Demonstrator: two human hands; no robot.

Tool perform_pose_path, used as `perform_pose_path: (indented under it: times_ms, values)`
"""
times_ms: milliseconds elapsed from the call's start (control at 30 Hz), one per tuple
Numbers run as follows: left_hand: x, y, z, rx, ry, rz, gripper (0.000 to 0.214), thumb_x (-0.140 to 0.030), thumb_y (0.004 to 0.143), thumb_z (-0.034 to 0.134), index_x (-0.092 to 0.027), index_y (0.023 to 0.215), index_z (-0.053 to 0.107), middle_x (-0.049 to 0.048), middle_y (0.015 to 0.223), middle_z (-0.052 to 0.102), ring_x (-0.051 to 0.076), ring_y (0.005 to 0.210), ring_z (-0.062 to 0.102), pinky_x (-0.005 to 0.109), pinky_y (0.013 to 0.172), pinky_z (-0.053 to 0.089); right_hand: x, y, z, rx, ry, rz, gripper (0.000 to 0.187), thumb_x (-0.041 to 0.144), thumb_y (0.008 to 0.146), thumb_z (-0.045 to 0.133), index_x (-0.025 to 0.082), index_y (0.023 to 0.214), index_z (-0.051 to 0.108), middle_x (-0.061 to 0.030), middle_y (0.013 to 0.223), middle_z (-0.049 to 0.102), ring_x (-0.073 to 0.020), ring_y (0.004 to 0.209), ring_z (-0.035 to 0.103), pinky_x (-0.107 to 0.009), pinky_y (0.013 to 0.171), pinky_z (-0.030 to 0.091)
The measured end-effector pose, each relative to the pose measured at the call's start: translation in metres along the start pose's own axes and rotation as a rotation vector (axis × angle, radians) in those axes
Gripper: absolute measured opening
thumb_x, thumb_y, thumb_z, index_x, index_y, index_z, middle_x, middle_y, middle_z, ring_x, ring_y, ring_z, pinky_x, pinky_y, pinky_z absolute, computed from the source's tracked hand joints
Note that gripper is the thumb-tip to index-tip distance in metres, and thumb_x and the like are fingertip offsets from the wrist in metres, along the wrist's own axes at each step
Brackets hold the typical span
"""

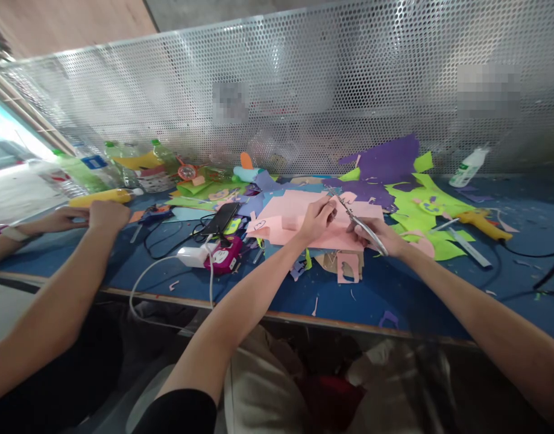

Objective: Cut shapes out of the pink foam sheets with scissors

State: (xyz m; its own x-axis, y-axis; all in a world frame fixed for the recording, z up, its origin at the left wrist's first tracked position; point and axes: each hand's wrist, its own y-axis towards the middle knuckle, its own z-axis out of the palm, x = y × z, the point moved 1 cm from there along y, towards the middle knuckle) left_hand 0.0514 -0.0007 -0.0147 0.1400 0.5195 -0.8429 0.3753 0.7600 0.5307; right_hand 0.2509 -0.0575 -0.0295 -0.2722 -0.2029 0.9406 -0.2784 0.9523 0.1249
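My right hand (pixel 378 236) is closed around a pair of metal scissors (pixel 348 210), whose blades point away from me and to the left. Close to the blades, the fingers of my left hand (pixel 319 220) are pinched together; what they hold is too small to make out. Both hands are over pink sheets (pixel 281 207) spread on the blue table. Just in front of them lies a pink offcut (pixel 348 268) with a cut-out hole.
Left of my arm are a black phone (pixel 221 218), a magenta box (pixel 225 255) and a white cable. Purple (pixel 387 160) and lime sheets lie behind and right, near a yellow glue gun (pixel 484 224) and a white bottle (pixel 469 167). At left, a co-worker's hands (pixel 107 216) hold a yellow bottle.
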Motion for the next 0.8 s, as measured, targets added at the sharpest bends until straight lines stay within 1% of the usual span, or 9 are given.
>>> perform_pose_path:
  times_ms: [100, 200, 367, 433, 533, 600, 633, 700, 800]
  values:
    - [0.002, 0.001, 0.002, 0.015, -0.137, -0.054, 0.045, -0.056, 0.098, 0.055, -0.019, 0.073, 0.046, -0.0037, 0.058, 0.044, 0.008, 0.049, 0.039, 0.025, 0.049, 0.031, -0.005, 0.001, 0.000, 0.005, 0.006, 0.002, 0.065, 0.079, 0.071, 0.064, 0.017, 0.088, 0.067, -0.0003, 0.063, 0.057, -0.0135, 0.051, 0.052, -0.025, 0.047, 0.039]
    - [0.004, 0.003, 0.004, 0.013, -0.201, -0.092, 0.047, -0.058, 0.094, 0.059, -0.020, 0.072, 0.046, -0.0037, 0.059, 0.044, 0.008, 0.048, 0.040, 0.025, 0.048, 0.031, -0.012, 0.002, -0.001, 0.029, 0.013, 0.003, 0.062, 0.077, 0.077, 0.059, 0.017, 0.088, 0.067, 0.0014, 0.059, 0.054, -0.0132, 0.048, 0.051, -0.025, 0.046, 0.038]
    - [0.003, 0.004, 0.002, 0.007, -0.148, -0.084, 0.049, -0.061, 0.093, 0.061, -0.018, 0.071, 0.050, -0.0022, 0.061, 0.047, 0.008, 0.050, 0.043, 0.024, 0.048, 0.033, -0.014, 0.003, -0.001, 0.049, 0.017, -0.022, 0.059, 0.077, 0.081, 0.055, 0.019, 0.085, 0.065, 0.0019, 0.056, 0.053, -0.0130, 0.045, 0.050, -0.026, 0.045, 0.037]
    - [0.002, 0.002, 0.001, 0.008, -0.076, -0.062, 0.048, -0.060, 0.095, 0.058, -0.017, 0.072, 0.055, 0.0003, 0.065, 0.054, 0.008, 0.052, 0.046, 0.024, 0.050, 0.035, -0.014, 0.003, 0.000, 0.041, 0.023, -0.021, 0.059, 0.077, 0.080, 0.055, 0.019, 0.084, 0.065, 0.0024, 0.055, 0.052, -0.0126, 0.044, 0.049, -0.026, 0.044, 0.037]
    - [0.000, 0.001, -0.002, -0.061, 0.016, -0.004, 0.039, -0.055, 0.097, 0.058, -0.017, 0.085, 0.063, 0.0041, 0.079, 0.065, 0.009, 0.058, 0.051, 0.024, 0.056, 0.042, -0.012, 0.003, 0.000, 0.020, 0.043, -0.038, 0.060, 0.078, 0.079, 0.055, 0.019, 0.083, 0.064, 0.0030, 0.055, 0.051, -0.0120, 0.043, 0.048, -0.026, 0.044, 0.038]
    - [-0.002, 0.003, -0.004, -0.128, -0.032, 0.022, 0.028, -0.048, 0.094, 0.065, -0.020, 0.101, 0.065, 0.0058, 0.097, 0.069, 0.011, 0.069, 0.058, 0.024, 0.062, 0.048, -0.011, 0.002, -0.001, 0.017, 0.049, -0.048, 0.060, 0.078, 0.080, 0.055, 0.019, 0.083, 0.064, 0.0031, 0.056, 0.051, -0.0123, 0.042, 0.049, -0.026, 0.045, 0.039]
    - [-0.003, 0.004, -0.006, -0.142, -0.095, 0.022, 0.027, -0.043, 0.092, 0.068, -0.023, 0.109, 0.065, 0.0065, 0.109, 0.069, 0.012, 0.078, 0.062, 0.024, 0.065, 0.050, -0.009, 0.001, -0.002, 0.030, 0.047, -0.051, 0.060, 0.078, 0.080, 0.054, 0.019, 0.083, 0.064, 0.0030, 0.056, 0.051, -0.0129, 0.043, 0.051, -0.027, 0.046, 0.040]
    - [-0.006, 0.008, -0.008, -0.112, -0.245, -0.001, 0.033, -0.035, 0.088, 0.070, -0.027, 0.120, 0.064, 0.0068, 0.130, 0.064, 0.016, 0.098, 0.066, 0.027, 0.075, 0.055, -0.004, -0.001, -0.002, 0.083, 0.037, -0.062, 0.062, 0.080, 0.080, 0.052, 0.019, 0.083, 0.065, 0.0025, 0.056, 0.051, -0.0140, 0.043, 0.052, -0.028, 0.048, 0.042]
    - [-0.015, 0.012, -0.009, 0.009, -0.396, -0.071, 0.041, -0.029, 0.083, 0.071, -0.027, 0.123, 0.065, 0.0073, 0.141, 0.061, 0.021, 0.116, 0.064, 0.032, 0.085, 0.056, 0.005, -0.006, -0.002, 0.158, 0.022, -0.116, 0.063, 0.079, 0.082, 0.050, 0.018, 0.086, 0.066, 0.0011, 0.057, 0.054, -0.0148, 0.045, 0.053, -0.029, 0.050, 0.041]
